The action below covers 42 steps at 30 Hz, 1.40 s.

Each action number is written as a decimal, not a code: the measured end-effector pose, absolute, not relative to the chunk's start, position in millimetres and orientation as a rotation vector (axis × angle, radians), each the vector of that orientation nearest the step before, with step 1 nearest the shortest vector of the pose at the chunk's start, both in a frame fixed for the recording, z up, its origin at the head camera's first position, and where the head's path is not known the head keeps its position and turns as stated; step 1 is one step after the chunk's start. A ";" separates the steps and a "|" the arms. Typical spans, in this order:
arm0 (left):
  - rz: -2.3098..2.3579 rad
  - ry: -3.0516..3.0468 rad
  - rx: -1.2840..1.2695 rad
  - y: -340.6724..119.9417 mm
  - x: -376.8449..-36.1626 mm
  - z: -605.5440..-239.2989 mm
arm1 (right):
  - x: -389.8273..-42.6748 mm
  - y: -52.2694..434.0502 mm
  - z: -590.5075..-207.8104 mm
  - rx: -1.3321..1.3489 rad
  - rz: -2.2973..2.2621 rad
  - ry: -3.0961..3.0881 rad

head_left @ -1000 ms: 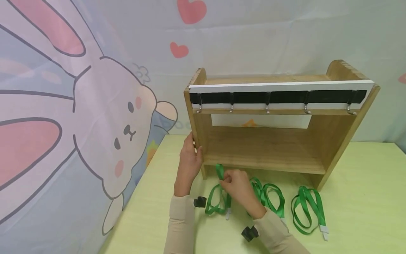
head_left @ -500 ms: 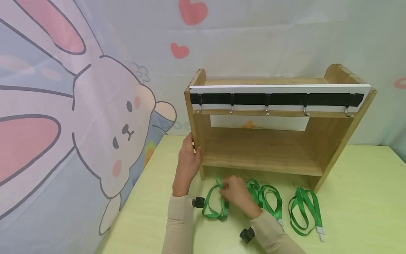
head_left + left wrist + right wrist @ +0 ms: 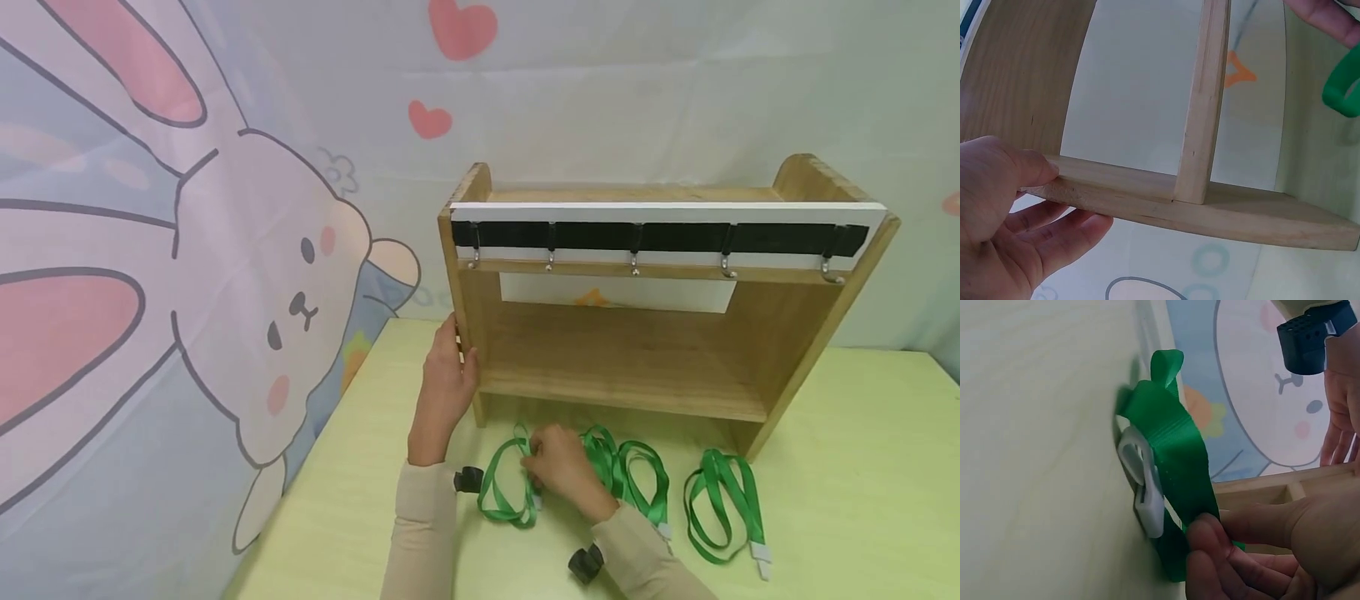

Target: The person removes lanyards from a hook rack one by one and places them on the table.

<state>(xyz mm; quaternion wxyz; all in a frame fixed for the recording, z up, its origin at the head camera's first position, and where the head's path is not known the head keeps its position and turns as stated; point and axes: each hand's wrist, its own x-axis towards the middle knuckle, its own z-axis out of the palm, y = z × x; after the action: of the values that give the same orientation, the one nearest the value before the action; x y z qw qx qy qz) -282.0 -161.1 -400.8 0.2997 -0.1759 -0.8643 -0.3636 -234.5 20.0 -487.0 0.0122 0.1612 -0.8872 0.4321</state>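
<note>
My left hand point(image 3: 442, 392) grips the left side panel of a small wooden shelf point(image 3: 622, 346). In the left wrist view its thumb lies on one face of the panel point(image 3: 1254, 215), with fingers on the other. Low in front of the shelf, my right hand point(image 3: 561, 467) pinches the strap of the leftmost green lanyard point(image 3: 486, 485) between thumb and fingers. The right wrist view shows that strap point(image 3: 1175, 447) bending up from the table, its white plastic clip point(image 3: 1150, 509) beside the fingertips. Part of the lanyard is hidden behind the right hand.
More green lanyards lie to the right: a bunch point(image 3: 660, 500) partly behind the right hand, and one point(image 3: 748, 500) farther right. Several metal hooks point(image 3: 727, 265) line a black strip point(image 3: 682, 237) on the shelf's upper front. A printed cloth point(image 3: 600, 108) hangs behind the table point(image 3: 862, 500).
My right hand has come down a little, and the strap's upper loop, raised before, now sits lower near the table. The left hand keeps its grip on the shelf's side.
</note>
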 end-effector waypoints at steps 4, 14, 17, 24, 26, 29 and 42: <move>-0.969 -2.293 -0.473 -161.9 -282.0 -401.4 | -235.6 19.9 -488.8 0.488 1.350 -2.787; -0.987 -2.282 -0.485 -159.4 -278.1 -405.4 | -230.3 35.4 -476.7 0.442 1.340 -2.860; -0.982 -2.273 -0.489 -158.4 -277.8 -405.3 | -228.2 40.0 -468.5 0.476 1.308 -2.896; -0.978 -2.287 -0.470 -154.8 -275.1 -399.3 | -219.3 52.9 -429.2 0.793 1.168 -2.850; -0.983 -2.303 -0.453 -153.7 -273.2 -397.8 | -216.5 57.5 -418.8 0.870 1.135 -2.761; -0.980 -2.333 -0.423 -152.7 -268.5 -395.3 | -211.3 64.0 -408.9 0.898 1.094 -2.677; -0.955 -2.403 -0.348 -157.5 -262.5 -392.2 | -204.4 92.0 -398.6 0.863 0.911 -2.553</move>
<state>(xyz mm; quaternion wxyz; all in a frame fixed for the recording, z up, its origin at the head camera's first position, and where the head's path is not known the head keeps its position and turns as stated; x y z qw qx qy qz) -262.5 -157.5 -392.2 0.2629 -0.1285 -0.8886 -0.3532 -204.4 92.0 -398.6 0.1481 0.2999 -0.8876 0.3166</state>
